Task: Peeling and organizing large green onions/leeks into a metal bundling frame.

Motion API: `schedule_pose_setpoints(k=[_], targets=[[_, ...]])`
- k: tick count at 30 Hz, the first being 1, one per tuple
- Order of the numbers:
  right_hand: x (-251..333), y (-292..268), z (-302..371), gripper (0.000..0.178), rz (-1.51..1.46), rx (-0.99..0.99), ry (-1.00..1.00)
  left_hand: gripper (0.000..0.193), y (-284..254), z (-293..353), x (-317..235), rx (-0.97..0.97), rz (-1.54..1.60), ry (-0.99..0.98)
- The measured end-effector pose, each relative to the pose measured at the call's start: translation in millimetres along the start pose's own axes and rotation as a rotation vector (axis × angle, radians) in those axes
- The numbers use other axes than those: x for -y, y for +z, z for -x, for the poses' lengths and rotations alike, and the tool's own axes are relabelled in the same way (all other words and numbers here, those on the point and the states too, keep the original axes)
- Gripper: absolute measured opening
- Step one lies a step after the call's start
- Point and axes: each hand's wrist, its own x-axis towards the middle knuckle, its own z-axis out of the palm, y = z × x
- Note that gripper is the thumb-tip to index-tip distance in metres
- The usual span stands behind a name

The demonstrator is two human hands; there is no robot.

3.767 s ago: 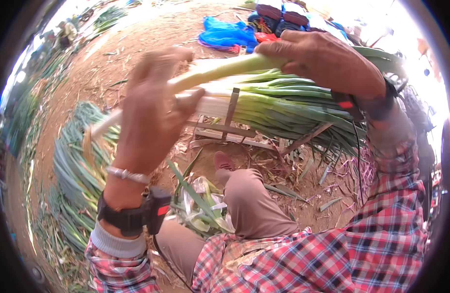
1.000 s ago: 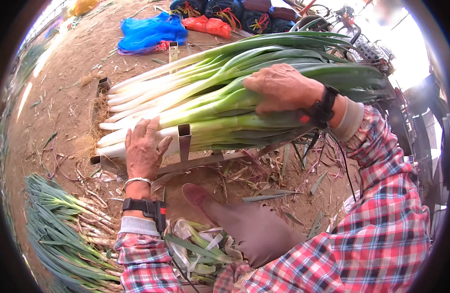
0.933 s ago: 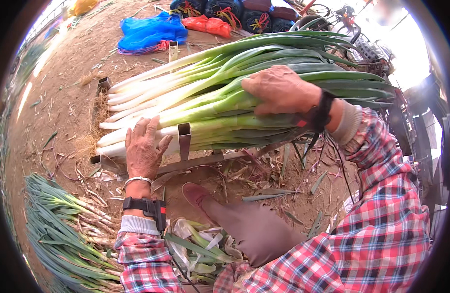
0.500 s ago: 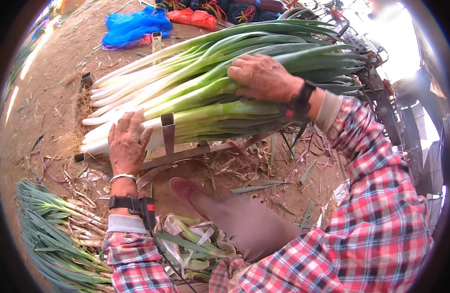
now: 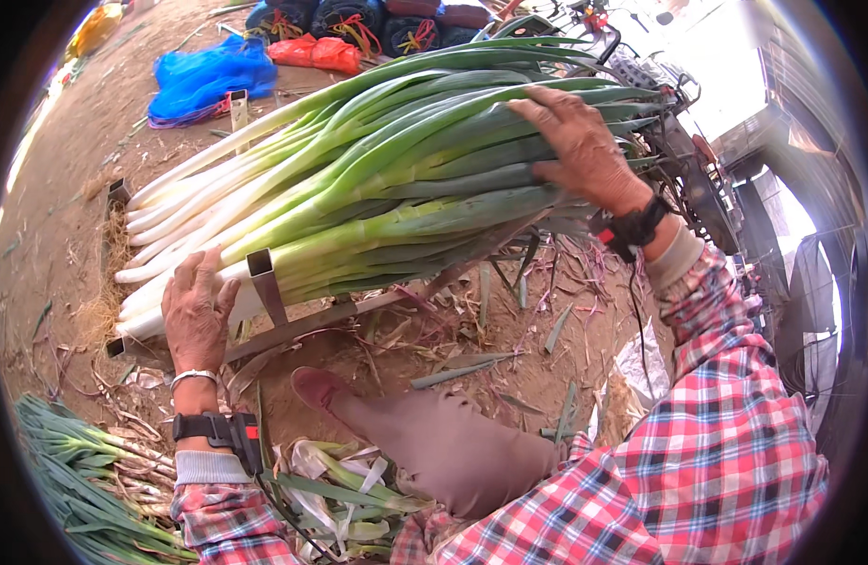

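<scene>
Leek stack: a big pile of long leeks (image 5: 377, 179) lies across the middle of the view, white stalk ends toward 9 o'clock, green tops fanning toward 2 o'clock.
Rack: the stack rests in a low metal frame (image 5: 264, 287) on the ground; one upright post stands at the near side, another at 11 o'clock by the far side.
Left hand: the left hand (image 5: 196, 311) lies flat, fingers spread wide, palm pressed on the white ends at the stack's near corner, about 8 o'clock. It grips nothing. A bangle and a dark wrist strap sit behind it.
Right hand: the right hand (image 5: 584, 151) rests on top of the green leaves at 1 o'clock, fingers loosely spread and curved over the pile, pressing rather than holding.
Leg and shoe: a bent leg in brown trousers (image 5: 443, 452) points its shoe toward the frame, at 6 o'clock.
Loose leeks: untrimmed leeks (image 5: 66, 471) lie on the ground at 8 o'clock; peeled scraps (image 5: 340, 490) beside the knee.
Background: a blue plastic bag (image 5: 212, 80) at 11 o'clock, red bags (image 5: 321, 52) just beside it, machinery (image 5: 697, 179) at 2 o'clock.
Ground: bare brown dirt (image 5: 66, 217) strewn with leaf trimmings.
</scene>
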Motion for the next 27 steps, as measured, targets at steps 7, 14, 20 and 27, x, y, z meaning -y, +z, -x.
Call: schedule_pose_setpoints(k=[7, 14, 20, 27], targets=[[30.5, -20.2, 5.0, 0.074, -0.23, -0.046, -0.148, 0.046, -1.5, 3.5, 7.1, 0.017, 0.018, 0.01], [-1.5, 37.3, 11.4, 0.033, -0.38, 0.304, 0.102, 0.046, -2.2, -1.7, -1.0, -0.011, 0.036, 0.025], [-17.3, 26.6, 6.1, 0.032, -0.506, 0.579, 0.113, 0.047, 3.8, -4.0, -0.6, -0.012, 0.036, 0.011], [79.1, -3.0, -88.3, 0.046, -0.24, -0.181, -0.411, 0.047, 0.5, 0.6, 2.1, -0.03, 0.037, -0.007]])
